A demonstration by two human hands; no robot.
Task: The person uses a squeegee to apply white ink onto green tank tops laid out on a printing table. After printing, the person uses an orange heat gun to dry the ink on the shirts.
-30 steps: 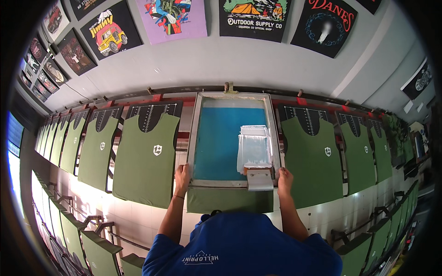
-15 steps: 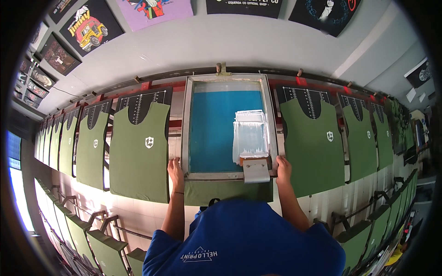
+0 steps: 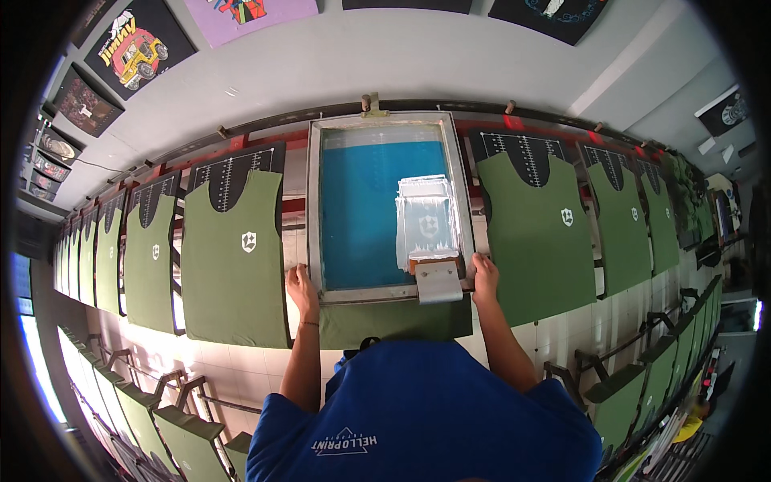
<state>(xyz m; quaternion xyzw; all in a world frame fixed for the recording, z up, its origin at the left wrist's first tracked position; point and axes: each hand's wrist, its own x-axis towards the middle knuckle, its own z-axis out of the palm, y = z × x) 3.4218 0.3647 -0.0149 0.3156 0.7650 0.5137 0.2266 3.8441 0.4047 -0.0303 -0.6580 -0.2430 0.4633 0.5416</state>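
A screen printing frame (image 3: 315, 209) with a blue mesh lies in front of me over a green shirt (image 3: 385, 323), whose lower part shows below it. My left hand (image 3: 301, 291) grips the frame's left side near the close corner, and my right hand (image 3: 484, 278) holds the right side at about the same height. Their undersides are hidden. White ink (image 3: 407, 189) borders a pale window in the mesh, where a shield-shaped mark shows. A squeegee (image 3: 439, 281) with a metal holder rests across the frame's near edge, close to my right hand; neither hand touches it.
Green shirts with white shield prints lie on boards to the left (image 3: 229, 273) and right (image 3: 540, 257). A long rail (image 3: 273, 120) runs behind the frame. Another row of green-covered boards (image 3: 189, 426) stands on the near side. Printed panels (image 3: 136, 48) hang on the wall.
The whole view has shifted slightly, so the scene sits higher and further left. The shield mark in the mesh window shows more clearly. Both hands remain on the frame.
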